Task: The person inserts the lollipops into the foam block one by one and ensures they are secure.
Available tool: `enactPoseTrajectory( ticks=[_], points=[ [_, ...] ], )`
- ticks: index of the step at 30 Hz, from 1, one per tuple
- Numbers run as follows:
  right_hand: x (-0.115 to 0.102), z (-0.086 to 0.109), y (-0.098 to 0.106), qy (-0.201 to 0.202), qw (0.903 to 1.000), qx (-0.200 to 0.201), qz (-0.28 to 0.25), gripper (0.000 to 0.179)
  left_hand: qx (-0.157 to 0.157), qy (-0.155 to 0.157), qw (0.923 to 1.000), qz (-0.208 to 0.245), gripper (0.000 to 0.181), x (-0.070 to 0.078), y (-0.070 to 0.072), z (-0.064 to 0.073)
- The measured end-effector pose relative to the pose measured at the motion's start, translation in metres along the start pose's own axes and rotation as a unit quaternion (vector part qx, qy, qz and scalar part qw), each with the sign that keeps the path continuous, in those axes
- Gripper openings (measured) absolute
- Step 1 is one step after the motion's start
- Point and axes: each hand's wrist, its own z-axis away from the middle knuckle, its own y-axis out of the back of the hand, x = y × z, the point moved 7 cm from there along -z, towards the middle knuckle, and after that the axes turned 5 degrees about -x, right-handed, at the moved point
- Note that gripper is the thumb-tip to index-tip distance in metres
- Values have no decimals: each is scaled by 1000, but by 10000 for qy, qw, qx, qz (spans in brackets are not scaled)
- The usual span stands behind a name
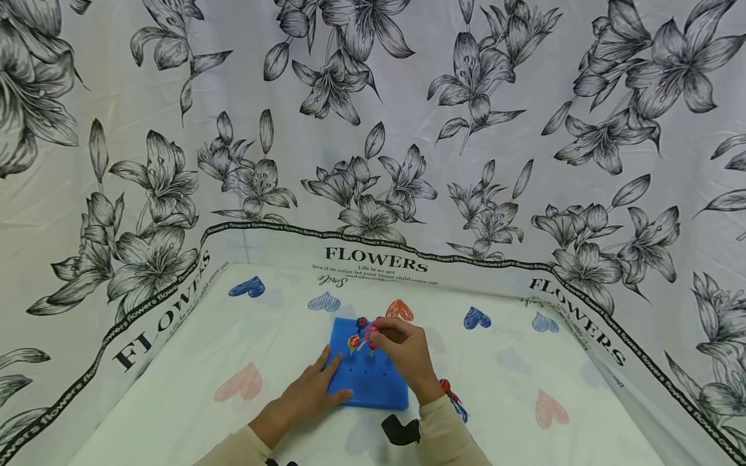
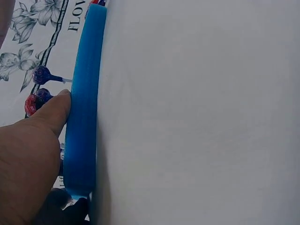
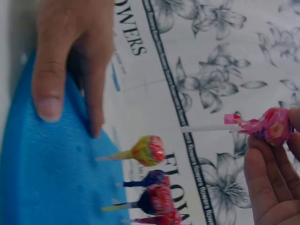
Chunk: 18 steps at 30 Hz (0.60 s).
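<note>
A blue foam block (image 1: 373,391) with small holes lies on the tablecloth. My left hand (image 1: 309,391) rests spread on its left side, the thumb near the front edge. Above the block, my right hand (image 1: 410,356) pinches a pink-wrapped lollipop (image 3: 276,129) by its head; its white stick points at the block and stands apart from it in the right wrist view. Several lollipops stand upright in the block's far part, among them a yellow-and-red lollipop (image 3: 149,151), a dark blue lollipop (image 1: 362,322) and a red-and-dark lollipop (image 3: 159,199).
Right of the block, partly behind my right wrist, lie more lollipops (image 1: 446,387) with red heads and blue wrappers. A black object (image 1: 400,430) is beside the right sleeve. Heart prints mark the white tablecloth (image 1: 495,401), and a flower-printed curtain (image 1: 373,97) hangs behind.
</note>
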Motion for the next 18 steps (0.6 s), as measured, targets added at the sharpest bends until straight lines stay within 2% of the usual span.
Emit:
enactPoseTrajectory(
  ticks=[3,11,18],
  points=[
    [9,0,-6,-21,9999,-75,-101,23,9,-15,10000,-68,91,0,1,-1],
    [34,2,-13,-413,9990,-40,135,21,99,-254,9996,-64,87,4,5,1],
    [41,5,-18,-485,9980,-139,388,21,96,-207,9997,3,86,7,8,4]
  ],
)
